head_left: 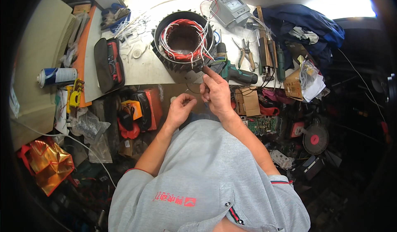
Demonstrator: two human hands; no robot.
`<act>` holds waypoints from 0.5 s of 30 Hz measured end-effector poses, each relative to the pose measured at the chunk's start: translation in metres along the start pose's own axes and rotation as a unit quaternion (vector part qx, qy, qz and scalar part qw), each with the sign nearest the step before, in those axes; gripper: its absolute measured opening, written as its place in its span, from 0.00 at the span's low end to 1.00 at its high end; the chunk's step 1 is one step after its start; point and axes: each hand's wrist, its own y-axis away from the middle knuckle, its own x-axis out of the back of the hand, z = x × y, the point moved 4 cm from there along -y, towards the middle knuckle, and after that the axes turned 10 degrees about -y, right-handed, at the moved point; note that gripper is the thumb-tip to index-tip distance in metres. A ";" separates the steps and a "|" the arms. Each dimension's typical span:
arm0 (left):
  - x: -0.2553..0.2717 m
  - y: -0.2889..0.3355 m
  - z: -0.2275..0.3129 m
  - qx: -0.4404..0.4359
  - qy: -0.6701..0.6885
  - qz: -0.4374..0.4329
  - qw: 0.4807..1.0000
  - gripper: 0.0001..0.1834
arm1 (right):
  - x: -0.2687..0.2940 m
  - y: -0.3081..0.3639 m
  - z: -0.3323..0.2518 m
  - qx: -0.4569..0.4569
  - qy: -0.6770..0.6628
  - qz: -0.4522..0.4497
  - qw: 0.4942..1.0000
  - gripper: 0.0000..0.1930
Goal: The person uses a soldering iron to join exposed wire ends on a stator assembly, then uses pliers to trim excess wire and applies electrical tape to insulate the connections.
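Observation:
A black finned motor housing (158, 55) stands on the white bench, its ring of red and white winding wires (167, 46) facing up. My right hand (217, 92) is at its near side, index finger stretched to the housing's lower edge among the lead wires. The other fingers of that hand are bent, and I make out nothing held in them. Nearer my body, my left hand (180, 111) hangs just off the bench edge with thumb and fingers curled together. Whatever it may hold is hidden. A thin dark wire loops between the two hands.
Right of the housing lie a green cordless drill (237, 74), pliers (246, 54) and several hand tools. A grey analog meter (232, 8) stands behind. At left are a black tool pouch (103, 64) and a spray can (57, 77). Below the bench sit boxes, a circuit board (264, 125) and a fan (315, 139).

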 end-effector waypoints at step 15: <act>-0.008 -0.018 0.033 -0.017 0.129 0.067 0.989 0.10 | -0.003 0.014 -0.010 -0.100 -0.095 -0.133 0.982 0.21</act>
